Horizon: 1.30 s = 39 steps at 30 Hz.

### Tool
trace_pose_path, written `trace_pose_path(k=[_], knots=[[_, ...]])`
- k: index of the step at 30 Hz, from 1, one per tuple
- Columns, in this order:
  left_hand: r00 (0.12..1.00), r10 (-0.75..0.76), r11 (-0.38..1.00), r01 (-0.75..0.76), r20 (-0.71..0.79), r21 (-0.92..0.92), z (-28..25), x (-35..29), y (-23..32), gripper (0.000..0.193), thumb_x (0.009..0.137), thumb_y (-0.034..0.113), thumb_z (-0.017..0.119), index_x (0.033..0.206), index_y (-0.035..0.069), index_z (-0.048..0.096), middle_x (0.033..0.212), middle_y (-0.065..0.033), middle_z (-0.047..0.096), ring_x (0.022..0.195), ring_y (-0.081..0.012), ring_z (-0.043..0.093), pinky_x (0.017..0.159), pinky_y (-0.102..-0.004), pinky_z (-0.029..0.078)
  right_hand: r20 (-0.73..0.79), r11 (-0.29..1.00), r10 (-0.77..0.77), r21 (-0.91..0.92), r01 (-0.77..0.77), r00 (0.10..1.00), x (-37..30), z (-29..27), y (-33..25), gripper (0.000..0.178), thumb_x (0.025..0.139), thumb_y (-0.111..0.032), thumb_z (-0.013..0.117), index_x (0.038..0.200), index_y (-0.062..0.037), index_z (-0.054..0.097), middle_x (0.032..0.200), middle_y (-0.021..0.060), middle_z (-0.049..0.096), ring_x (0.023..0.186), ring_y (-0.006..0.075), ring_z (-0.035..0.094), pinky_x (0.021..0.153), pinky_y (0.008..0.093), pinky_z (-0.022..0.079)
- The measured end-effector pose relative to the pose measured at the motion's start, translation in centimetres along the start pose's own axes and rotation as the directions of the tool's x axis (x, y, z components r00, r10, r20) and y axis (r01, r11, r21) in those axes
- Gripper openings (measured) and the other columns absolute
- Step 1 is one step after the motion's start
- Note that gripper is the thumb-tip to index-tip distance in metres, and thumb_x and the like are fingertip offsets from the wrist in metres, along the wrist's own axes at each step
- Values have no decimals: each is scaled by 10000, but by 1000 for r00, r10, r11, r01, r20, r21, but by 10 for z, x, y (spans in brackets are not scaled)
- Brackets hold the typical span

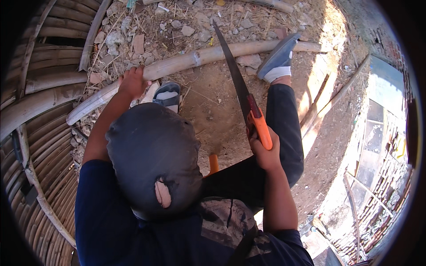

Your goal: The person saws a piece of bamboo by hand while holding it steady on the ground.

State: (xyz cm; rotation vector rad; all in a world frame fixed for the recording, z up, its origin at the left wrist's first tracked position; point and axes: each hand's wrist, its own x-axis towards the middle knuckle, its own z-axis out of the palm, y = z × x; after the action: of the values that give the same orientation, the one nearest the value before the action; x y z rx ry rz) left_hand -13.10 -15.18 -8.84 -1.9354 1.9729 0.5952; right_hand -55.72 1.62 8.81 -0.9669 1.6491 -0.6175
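Note:
A long, pale bamboo pole (pixel 182 61) lies across the ground ahead. My left hand (pixel 133 83) rests on it toward its left end, fingers bent over the top. In my right hand (pixel 267 148) is a handsaw (pixel 236 73), gripped by its orange handle, blade slanting up and left. The blade crosses the pole in view; whether it touches cannot be made out. My right foot, in a dark slipper (pixel 278 57), is at the pole's right part. Behind the pole is my left slipper (pixel 167 95). A rounded black form (pixel 153 150) with a ragged opening hides much of the middle.
A slatted bamboo structure (pixel 51 150) stands along the left. Stones and dry straw (pixel 177 31) cover the ground beyond the pole. An orange curved piece (pixel 214 164) shows near my right thigh. Thin sticks (pixel 333 104) lean at right, near stacked tiles or bricks (pixel 390 204).

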Motion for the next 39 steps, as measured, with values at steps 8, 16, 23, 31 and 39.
trace_pose_path(k=[8, 16, 23, 31, 39], knots=[[999, -11, 1000, 12, -40, 2, 3, -1, 1, 745, 938, 486, 688, 1539, 162, 390, 1459, -124, 488, 1399, -346, 434, 1149, -615, 297, 4, 992, 80, 98, -80, 997, -32, -14, -34, 136, 815, -6, 573, 948, 9, 598, 801, 14, 557, 681, 93, 528, 637, 249, 449], [1000, -24, 1000, 24, 1, -7, -2, -4, 1, 746, 934, 500, 686, 1535, 168, 394, 1458, -117, 485, 1391, -344, 439, 1150, -618, 286, 10, 996, 75, 45, -75, 997, -4, -6, -44, 130, 830, -9, 565, 958, -9, 585, 778, 23, 551, 637, 90, 525, 587, 232, 428], [999, -27, 1000, 27, -27, -3, 1, -2, 5, 740, 935, 495, 685, 1535, 169, 399, 1455, -113, 485, 1394, -335, 436, 1153, -613, 282, 55, 961, 179, 204, -187, 982, -44, -27, -33, 89, 823, -7, 584, 903, -33, 555, 776, 28, 557, 636, 90, 517, 576, 227, 420], [999, -1, 1000, 0, -41, -19, 1, -4, 0, 737, 919, 462, 707, 1517, 159, 401, 1422, -129, 509, 1357, -364, 471, 1123, -611, 321, -4, 998, 62, -13, -62, 998, -8, 0, -42, 87, 813, -2, 599, 884, -27, 556, 796, 22, 567, 688, 92, 529, 643, 264, 449], [999, -23, 1000, 23, -26, -16, 5, -1, 1, 754, 932, 490, 689, 1542, 171, 382, 1464, -123, 475, 1394, -341, 431, 1170, -610, 264, -47, 987, 116, 115, -110, 992, -11, 9, -44, 70, 830, -22, 575, 899, -19, 563, 823, 27, 574, 669, 85, 524, 627, 251, 445]])
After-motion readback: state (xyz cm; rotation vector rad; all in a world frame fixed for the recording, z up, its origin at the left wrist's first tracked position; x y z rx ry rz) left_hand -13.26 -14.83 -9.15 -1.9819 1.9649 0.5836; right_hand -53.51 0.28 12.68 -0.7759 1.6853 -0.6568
